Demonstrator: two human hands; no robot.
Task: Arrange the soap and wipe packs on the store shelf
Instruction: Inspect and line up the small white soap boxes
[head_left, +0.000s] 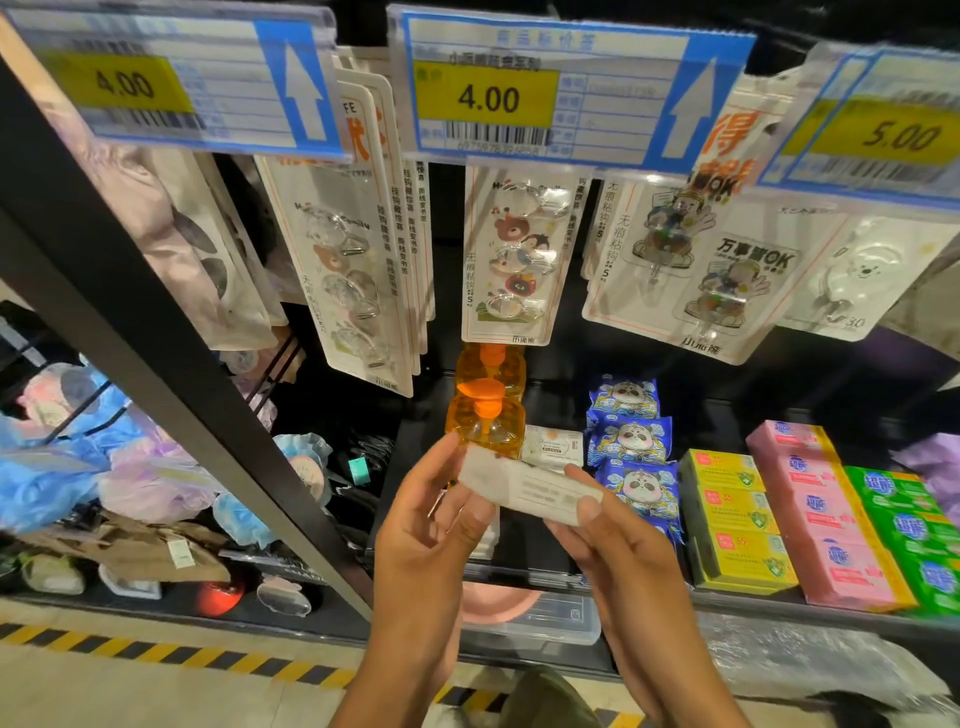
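Note:
A white wipe pack (524, 486) is held in the air before the black shelf (524, 569). My left hand (436, 509) grips its left end and my right hand (608, 535) pinches its right end, thumb on top. Behind it another white wipe pack (551, 446) lies on the shelf, beside two orange pump soap bottles (485, 415). To the right stand rows of blue panda wipe packs (631, 441), yellow soap boxes (732, 509), pink soap bars (821, 509) and green soap bars (909, 525).
Hook packs (511, 254) hang above the shelf under price tags (535, 88). A slanted black upright (171, 374) divides off bath sponges (156, 478) at the left. A clear plastic box (540, 618) sits on the lower level. Striped floor tape (156, 654) runs below.

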